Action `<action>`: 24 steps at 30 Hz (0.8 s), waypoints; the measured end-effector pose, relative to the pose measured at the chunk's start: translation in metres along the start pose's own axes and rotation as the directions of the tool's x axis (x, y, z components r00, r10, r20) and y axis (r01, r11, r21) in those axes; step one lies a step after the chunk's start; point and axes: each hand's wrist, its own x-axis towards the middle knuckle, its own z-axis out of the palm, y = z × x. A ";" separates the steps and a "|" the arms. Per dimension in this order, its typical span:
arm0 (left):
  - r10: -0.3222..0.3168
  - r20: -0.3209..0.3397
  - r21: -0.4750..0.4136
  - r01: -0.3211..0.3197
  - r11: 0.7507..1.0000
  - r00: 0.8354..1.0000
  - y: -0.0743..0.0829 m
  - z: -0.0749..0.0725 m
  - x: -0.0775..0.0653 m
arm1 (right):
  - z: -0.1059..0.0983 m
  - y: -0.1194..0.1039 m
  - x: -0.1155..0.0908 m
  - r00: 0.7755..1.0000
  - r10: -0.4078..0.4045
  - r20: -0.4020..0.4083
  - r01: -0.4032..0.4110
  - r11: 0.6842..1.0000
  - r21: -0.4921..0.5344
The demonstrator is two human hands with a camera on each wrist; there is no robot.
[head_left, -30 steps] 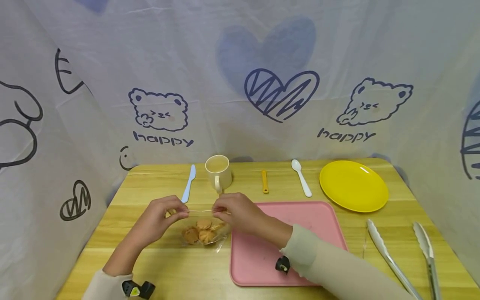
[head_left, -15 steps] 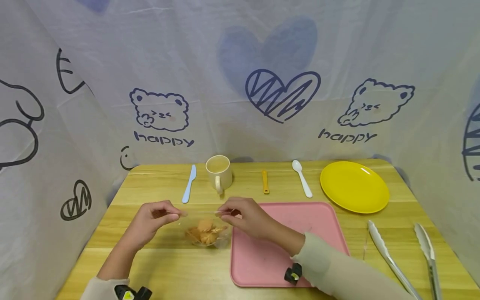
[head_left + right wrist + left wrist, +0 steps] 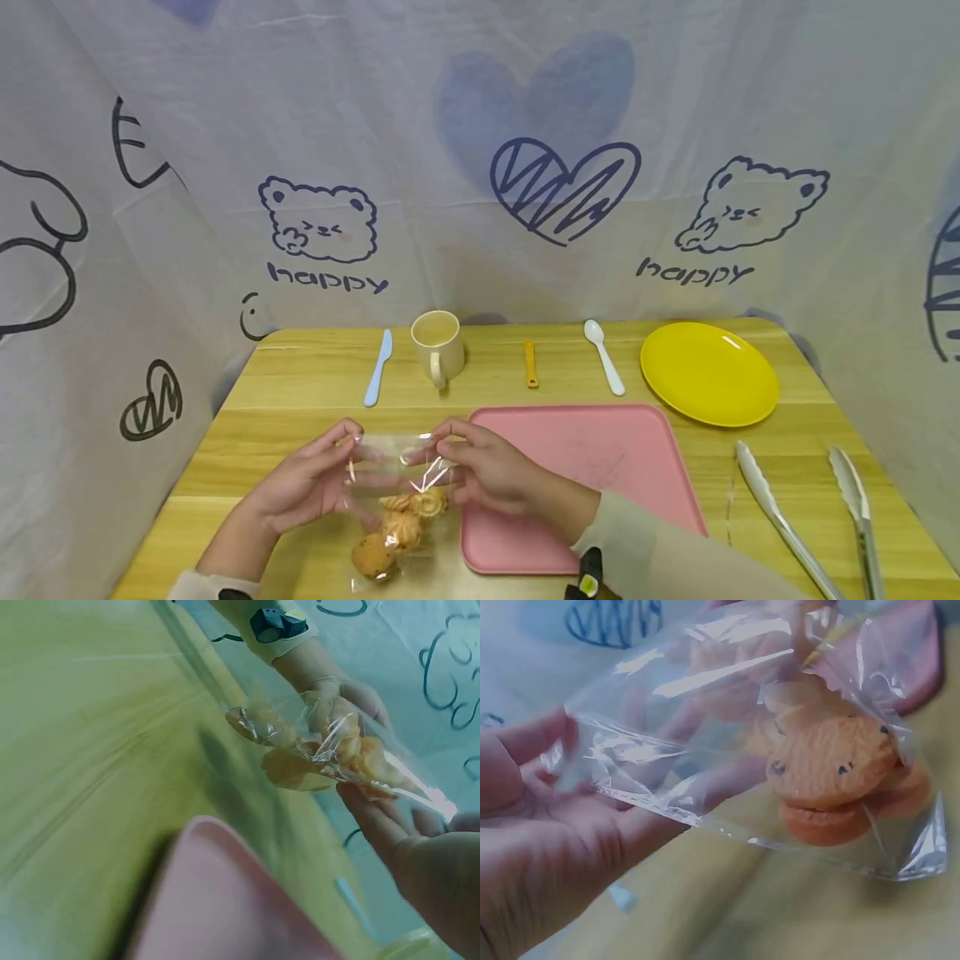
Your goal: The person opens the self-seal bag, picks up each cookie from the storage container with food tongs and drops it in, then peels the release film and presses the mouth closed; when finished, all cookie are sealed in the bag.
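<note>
Between my two hands hangs a clear plastic bag [image 3: 397, 482] with several golden cookies [image 3: 401, 529] gathered in its lower part. My left hand [image 3: 303, 487] pinches the bag's upper left side, its other fingers spread behind the film. On the opposite side my right hand [image 3: 487, 471] grips the upper right edge, thumb in front. The left wrist view shows a dark-specked cookie [image 3: 832, 765] close up through the shiny film. Seen from the right wrist, the bag [image 3: 322, 750] is tilted above the wooden table, and fingers support it from below.
A pink tray [image 3: 570, 492] lies just right of the bag. Behind stand a cream mug [image 3: 442, 354], a pale blue knife [image 3: 378, 367], a short orange-yellow stick [image 3: 530, 364] and a white spoon [image 3: 603, 357]. A yellow plate [image 3: 708, 373] and metal tongs [image 3: 780, 517] are at right.
The bag's top edge was stretched between both hands; now the hands have come lower and turned, fingers spread behind it. The cookies have shifted toward the near edge, the bag hanging longer.
</note>
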 end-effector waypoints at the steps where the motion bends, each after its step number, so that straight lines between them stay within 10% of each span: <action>1: -0.033 -0.031 -0.012 0.033 0.999 0.999 -0.004 -0.003 0.000 | -0.001 0.004 0.003 0.999 0.025 -0.038 -0.025 1.000 0.016; 7: -0.136 -0.346 0.064 0.168 0.984 0.928 -0.017 -0.021 0.011 | -0.010 0.019 0.023 0.949 0.100 -0.299 -0.098 0.995 0.022; 11: -0.104 -0.566 0.160 0.233 0.959 0.818 -0.019 -0.025 0.024 | -0.014 0.020 0.031 0.924 0.053 -0.380 -0.079 0.995 -0.054; 14: -0.005 -0.695 0.319 0.314 0.894 0.719 -0.018 -0.018 0.030 | -0.016 0.015 0.025 0.920 -0.077 -0.385 -0.052 0.948 -0.315; 16: 0.118 -0.723 0.500 0.397 0.770 0.681 -0.017 -0.007 0.030 | -0.015 0.010 0.017 0.915 -0.187 -0.356 -0.043 0.835 -0.549; 18: 0.268 -0.694 0.683 0.493 0.539 0.668 -0.018 0.007 0.031 | -0.013 0.007 0.008 0.916 -0.270 -0.296 -0.053 0.652 -0.756; 21: 0.426 -0.563 0.817 0.553 0.161 0.708 -0.027 0.031 0.031 | -0.007 0.005 -0.004 0.949 -0.263 -0.175 -0.058 0.400 -0.915; 24: 0.430 -0.459 0.847 0.529 -0.054 0.777 -0.046 0.048 0.032 | 0.000 0.009 -0.011 0.985 -0.160 -0.071 -0.040 0.192 -0.981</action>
